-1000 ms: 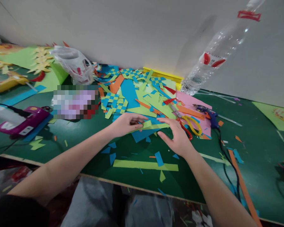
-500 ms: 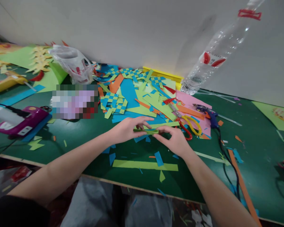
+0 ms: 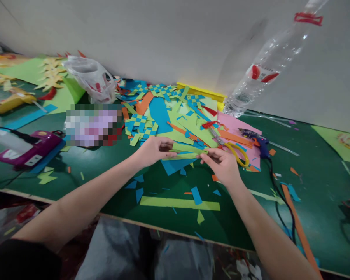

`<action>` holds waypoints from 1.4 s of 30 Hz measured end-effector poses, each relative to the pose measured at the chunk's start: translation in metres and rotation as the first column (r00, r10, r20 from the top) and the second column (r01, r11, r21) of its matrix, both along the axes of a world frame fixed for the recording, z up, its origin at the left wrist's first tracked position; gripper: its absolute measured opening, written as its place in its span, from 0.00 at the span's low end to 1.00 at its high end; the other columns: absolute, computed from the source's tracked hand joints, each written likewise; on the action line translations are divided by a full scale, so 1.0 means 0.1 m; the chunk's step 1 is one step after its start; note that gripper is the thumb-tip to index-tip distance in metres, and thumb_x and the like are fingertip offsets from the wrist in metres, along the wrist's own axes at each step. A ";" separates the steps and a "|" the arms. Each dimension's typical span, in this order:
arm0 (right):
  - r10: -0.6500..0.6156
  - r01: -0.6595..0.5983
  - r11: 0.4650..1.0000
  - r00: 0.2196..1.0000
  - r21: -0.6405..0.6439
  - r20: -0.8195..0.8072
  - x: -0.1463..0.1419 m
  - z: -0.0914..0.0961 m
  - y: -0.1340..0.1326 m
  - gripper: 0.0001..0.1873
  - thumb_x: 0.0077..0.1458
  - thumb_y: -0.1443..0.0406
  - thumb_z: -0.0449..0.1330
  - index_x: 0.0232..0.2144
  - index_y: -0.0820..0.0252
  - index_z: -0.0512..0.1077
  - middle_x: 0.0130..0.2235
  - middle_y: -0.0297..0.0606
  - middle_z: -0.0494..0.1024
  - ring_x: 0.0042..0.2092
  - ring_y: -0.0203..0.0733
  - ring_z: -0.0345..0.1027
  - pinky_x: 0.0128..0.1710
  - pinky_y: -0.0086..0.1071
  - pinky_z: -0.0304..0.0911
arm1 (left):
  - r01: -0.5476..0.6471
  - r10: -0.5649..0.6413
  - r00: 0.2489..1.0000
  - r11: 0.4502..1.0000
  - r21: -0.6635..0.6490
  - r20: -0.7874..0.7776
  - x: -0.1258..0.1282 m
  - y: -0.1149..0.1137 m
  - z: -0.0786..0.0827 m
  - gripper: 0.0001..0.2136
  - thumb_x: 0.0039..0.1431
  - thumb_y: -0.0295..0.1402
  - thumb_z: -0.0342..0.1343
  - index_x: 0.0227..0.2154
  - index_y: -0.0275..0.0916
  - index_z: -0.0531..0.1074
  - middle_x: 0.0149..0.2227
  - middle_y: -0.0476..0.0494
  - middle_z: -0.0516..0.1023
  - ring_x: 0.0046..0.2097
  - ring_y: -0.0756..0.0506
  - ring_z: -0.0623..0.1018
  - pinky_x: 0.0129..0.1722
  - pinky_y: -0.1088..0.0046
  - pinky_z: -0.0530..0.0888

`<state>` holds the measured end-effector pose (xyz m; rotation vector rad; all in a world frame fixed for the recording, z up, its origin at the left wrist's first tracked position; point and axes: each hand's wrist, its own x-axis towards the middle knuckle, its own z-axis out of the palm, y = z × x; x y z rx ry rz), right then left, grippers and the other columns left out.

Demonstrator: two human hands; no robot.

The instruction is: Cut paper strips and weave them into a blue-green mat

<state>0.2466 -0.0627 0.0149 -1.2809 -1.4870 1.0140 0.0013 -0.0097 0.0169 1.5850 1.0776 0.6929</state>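
Note:
A light green paper strip (image 3: 188,149), folded over on itself, stretches between my two hands above the table. My left hand (image 3: 157,151) pinches its left part between thumb and curled fingers. At the strip's bent right end, the thumb and fingertips of my right hand (image 3: 223,163) are closed on it. Scissors with a yellow handle loop (image 3: 238,153) lie just beyond my right hand, which hides part of them. A blue paper piece (image 3: 172,166) lies below the strip. Nearer to me, another green strip (image 3: 177,203) lies flat with a small blue piece (image 3: 196,195) across it.
Woven blue-green paper pieces (image 3: 138,124) and loose sheets are heaped at the back. A clear plastic bottle (image 3: 256,81) stands behind right. A blue glue gun (image 3: 262,147) with a cord lies right. At left are a purple power strip (image 3: 32,149) and a plastic bag (image 3: 90,77).
My hands have moved farther apart, the right one shifting rightward. More of the folded green strip shows between them. My right hand now covers the scissors' red handle.

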 end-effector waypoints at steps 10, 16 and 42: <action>-0.032 0.032 0.999 0.999 -0.006 0.008 0.00 0.02 0.00 0.10 0.50 0.59 0.65 0.31 0.60 0.74 0.31 0.38 0.81 0.29 0.38 0.73 0.36 0.35 0.71 | -0.040 0.047 0.997 0.993 -0.113 0.066 0.01 -0.02 0.06 0.16 0.47 0.32 0.67 0.41 0.36 0.77 0.32 0.44 0.83 0.35 0.45 0.82 0.41 0.71 0.79; -0.035 0.035 0.999 0.999 0.003 0.004 -0.01 0.01 0.00 0.11 0.50 0.59 0.65 0.31 0.60 0.73 0.30 0.38 0.81 0.28 0.38 0.73 0.35 0.35 0.70 | -0.021 0.033 0.994 0.993 -0.119 0.102 0.02 -0.04 0.04 0.13 0.49 0.34 0.65 0.39 0.35 0.78 0.30 0.44 0.83 0.34 0.45 0.82 0.39 0.71 0.79; -0.035 0.030 0.997 0.996 0.065 0.083 -0.01 0.02 -0.02 0.08 0.50 0.60 0.65 0.31 0.58 0.75 0.30 0.35 0.80 0.31 0.39 0.75 0.38 0.34 0.71 | 0.090 -0.085 0.994 0.993 -0.081 0.064 0.04 -0.05 0.05 0.15 0.49 0.34 0.65 0.39 0.33 0.77 0.30 0.42 0.83 0.34 0.45 0.83 0.40 0.72 0.79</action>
